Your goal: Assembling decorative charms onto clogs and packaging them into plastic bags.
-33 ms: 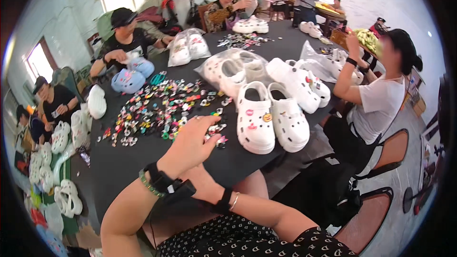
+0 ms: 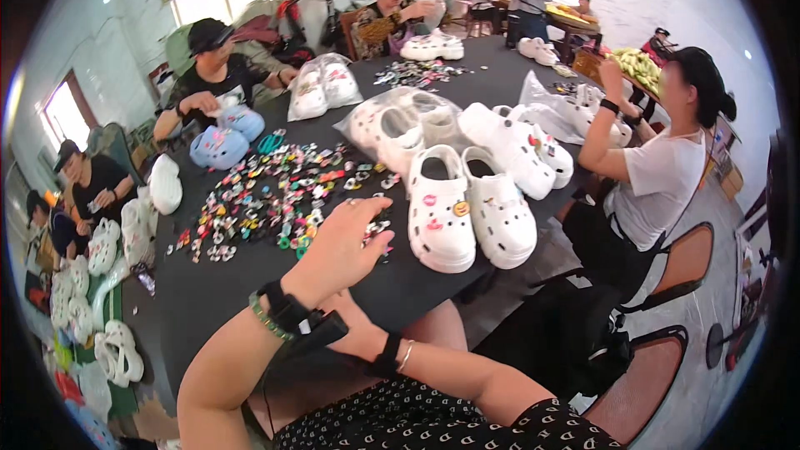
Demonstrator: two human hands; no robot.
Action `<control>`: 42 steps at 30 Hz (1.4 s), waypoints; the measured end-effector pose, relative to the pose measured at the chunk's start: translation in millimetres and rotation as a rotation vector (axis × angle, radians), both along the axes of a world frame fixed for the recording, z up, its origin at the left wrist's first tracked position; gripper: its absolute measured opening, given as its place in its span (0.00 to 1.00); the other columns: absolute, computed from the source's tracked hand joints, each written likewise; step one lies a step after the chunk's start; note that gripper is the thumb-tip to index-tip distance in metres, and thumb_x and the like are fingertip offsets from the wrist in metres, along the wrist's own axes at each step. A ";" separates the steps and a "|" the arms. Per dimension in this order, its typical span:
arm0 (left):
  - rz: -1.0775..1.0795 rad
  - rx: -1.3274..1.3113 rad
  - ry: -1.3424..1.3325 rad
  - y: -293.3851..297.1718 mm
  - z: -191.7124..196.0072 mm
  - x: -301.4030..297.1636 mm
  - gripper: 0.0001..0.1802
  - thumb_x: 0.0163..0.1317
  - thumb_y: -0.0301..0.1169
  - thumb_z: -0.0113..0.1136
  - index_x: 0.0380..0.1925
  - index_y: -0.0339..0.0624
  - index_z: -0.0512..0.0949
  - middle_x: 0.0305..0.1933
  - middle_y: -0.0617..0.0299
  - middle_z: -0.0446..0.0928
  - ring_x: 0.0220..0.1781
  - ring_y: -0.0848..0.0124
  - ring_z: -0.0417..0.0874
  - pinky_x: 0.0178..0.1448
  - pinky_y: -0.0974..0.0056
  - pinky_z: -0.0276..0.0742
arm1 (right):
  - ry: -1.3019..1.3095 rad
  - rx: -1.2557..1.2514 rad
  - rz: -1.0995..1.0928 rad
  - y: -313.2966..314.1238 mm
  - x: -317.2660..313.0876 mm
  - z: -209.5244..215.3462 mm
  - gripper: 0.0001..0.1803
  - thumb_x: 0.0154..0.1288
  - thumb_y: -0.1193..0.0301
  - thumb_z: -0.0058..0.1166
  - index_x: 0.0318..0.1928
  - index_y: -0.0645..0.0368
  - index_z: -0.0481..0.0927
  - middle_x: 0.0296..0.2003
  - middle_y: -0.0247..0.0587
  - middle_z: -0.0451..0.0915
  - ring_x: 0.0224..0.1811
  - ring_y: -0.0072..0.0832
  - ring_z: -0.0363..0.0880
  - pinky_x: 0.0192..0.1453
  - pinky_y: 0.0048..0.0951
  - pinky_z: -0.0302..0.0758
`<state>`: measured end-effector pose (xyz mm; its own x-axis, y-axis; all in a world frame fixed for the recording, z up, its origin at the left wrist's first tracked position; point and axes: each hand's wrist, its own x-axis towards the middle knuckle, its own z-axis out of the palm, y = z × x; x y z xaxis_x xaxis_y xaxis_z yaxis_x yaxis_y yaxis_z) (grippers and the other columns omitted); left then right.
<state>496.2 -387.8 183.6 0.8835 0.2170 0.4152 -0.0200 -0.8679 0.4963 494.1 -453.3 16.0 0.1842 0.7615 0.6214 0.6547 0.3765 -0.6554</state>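
My left hand (image 2: 346, 237) reaches over the near edge of a spread of small colourful shoe charms (image 2: 275, 200), its thumb and fingers apart, with nothing visible in it. A black strap and device and a green bead bracelet circle that wrist. Crossing beneath the left wrist, my right hand (image 2: 357, 327) has its fingers hidden behind the left wrist and the device. To the right of my left hand stands a pair of white clogs: the left clog (image 2: 442, 221) bears pink and orange charms, and the right clog (image 2: 502, 217) is beside it.
Behind the pair lie bagged white clogs (image 2: 400, 121) and more white clogs (image 2: 517, 146). Blue clogs (image 2: 221, 146) sit near a person (image 2: 221, 75) at the far left. Another person (image 2: 658, 158) works at the right. Chairs (image 2: 642, 383) stand at the lower right.
The view has shifted slightly. My left hand has edged a little rightward, its thumb now covering a pink charm that showed beside it. My right hand stays under the left wrist.
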 end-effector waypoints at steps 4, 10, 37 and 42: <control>-0.134 0.062 -0.055 -11.4 -17.0 82.4 0.31 0.62 0.38 0.64 0.63 0.38 0.70 0.57 0.45 0.76 0.60 0.50 0.75 0.64 0.54 0.70 | -0.312 -0.503 0.042 -14.2 1.8 45.4 0.20 0.62 0.70 0.50 0.55 0.62 0.76 0.55 0.53 0.75 0.62 0.45 0.70 0.68 0.48 0.62; -0.084 0.264 0.323 -33.3 -31.1 170.8 0.39 0.59 0.63 0.59 0.62 0.47 0.74 0.38 0.47 0.84 0.41 0.46 0.85 0.47 0.46 0.78 | -0.016 -0.192 0.239 5.7 -8.3 -34.6 0.27 0.74 0.57 0.43 0.68 0.56 0.67 0.70 0.54 0.63 0.75 0.42 0.57 0.78 0.42 0.53; 0.622 -0.104 0.115 72.0 48.7 -168.4 0.18 0.55 0.40 0.69 0.31 0.32 0.86 0.17 0.54 0.78 0.20 0.75 0.75 0.29 0.65 0.71 | -0.492 -0.277 -0.140 8.5 -4.2 11.4 0.23 0.60 0.65 0.59 0.55 0.57 0.76 0.57 0.54 0.75 0.62 0.47 0.70 0.62 0.50 0.67; 0.919 -0.252 0.011 98.3 16.8 -256.6 0.15 0.59 0.33 0.67 0.29 0.26 0.84 0.21 0.67 0.78 0.23 0.81 0.72 0.27 0.70 0.66 | -0.499 -0.183 -0.183 8.6 -7.4 11.2 0.17 0.63 0.66 0.56 0.51 0.59 0.76 0.57 0.53 0.74 0.62 0.50 0.68 0.62 0.49 0.66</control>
